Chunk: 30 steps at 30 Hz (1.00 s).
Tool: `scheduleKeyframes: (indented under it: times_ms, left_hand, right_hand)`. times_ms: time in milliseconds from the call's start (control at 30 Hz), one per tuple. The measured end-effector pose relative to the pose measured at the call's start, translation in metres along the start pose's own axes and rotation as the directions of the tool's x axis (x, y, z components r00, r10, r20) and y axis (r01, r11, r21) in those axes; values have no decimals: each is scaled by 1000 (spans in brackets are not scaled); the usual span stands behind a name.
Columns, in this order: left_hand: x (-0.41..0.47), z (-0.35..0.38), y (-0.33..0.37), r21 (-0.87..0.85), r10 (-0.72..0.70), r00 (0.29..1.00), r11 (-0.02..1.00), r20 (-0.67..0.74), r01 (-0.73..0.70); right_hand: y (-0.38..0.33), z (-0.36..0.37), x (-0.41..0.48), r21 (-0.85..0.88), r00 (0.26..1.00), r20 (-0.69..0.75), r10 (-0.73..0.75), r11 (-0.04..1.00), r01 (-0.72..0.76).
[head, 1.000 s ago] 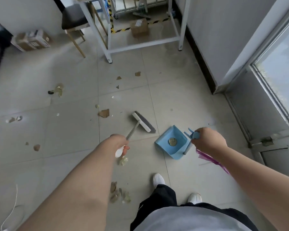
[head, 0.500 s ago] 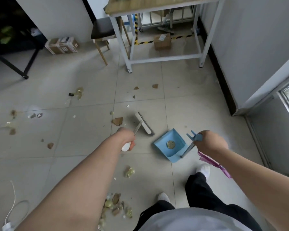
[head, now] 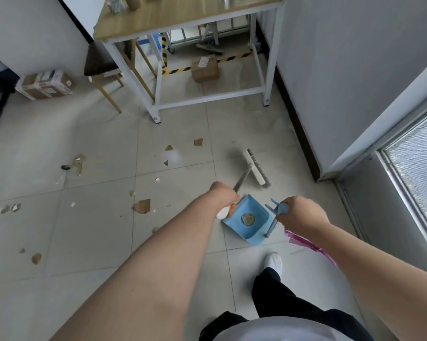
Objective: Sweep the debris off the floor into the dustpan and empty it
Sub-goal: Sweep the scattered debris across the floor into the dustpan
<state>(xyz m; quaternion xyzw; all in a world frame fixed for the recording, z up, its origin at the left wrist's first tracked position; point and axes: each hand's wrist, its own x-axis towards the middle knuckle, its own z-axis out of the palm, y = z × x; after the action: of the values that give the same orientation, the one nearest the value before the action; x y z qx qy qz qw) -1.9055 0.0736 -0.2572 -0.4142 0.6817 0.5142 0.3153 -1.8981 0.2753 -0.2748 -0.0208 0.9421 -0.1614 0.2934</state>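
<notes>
My left hand [head: 223, 198] grips the white-tipped handle of a broom [head: 254, 167], whose brush head rests on the tiles ahead of the pan. My right hand [head: 299, 214] holds the upright grey handle of a blue dustpan [head: 234, 221] and a pink wrapper [head: 306, 242]. The pan sits on the floor between my hands with one round greenish scrap [head: 248, 219] inside. Brown and pale debris lies to the left: a cardboard scrap [head: 142, 206], small bits [head: 197, 142], a yellowish clump [head: 79, 162], and more pieces [head: 36, 258].
A white-framed wooden table [head: 182, 23] stands ahead, with a chair [head: 101, 67] and a cardboard box [head: 43, 83] to its left and another box [head: 204, 67] beneath. A wall and glass door [head: 414, 168] close the right side. My shoe [head: 274, 262] is just behind the pan.
I have stepped forward and the view has tilted up. The broom head has swung from left of the pan to ahead of it on the right. The pan stays held on the floor.
</notes>
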Motion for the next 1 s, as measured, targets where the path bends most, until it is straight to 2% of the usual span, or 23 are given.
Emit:
scheduleKeyframes:
  times_ms: [233,400,633,1000]
  left_hand:
    - [33,56,55,73,-6,996,997,90,0]
    - [67,55,77,155,18,997,987,70,-29]
    - [112,-23,98,-47,-81,996,995,37,83]
    - [101,-180,31,-316,-270,960,919,-74,234]
  right_hand:
    - [27,-32,36,16,998,21,51,999,-52]
    - [26,-39,47,20,996,21,82,996,-83]
    - [-9,-38,74,22,993,-6,114,993,-114]
    - [-122,-48,121,-55,997,-39,62,996,-64]
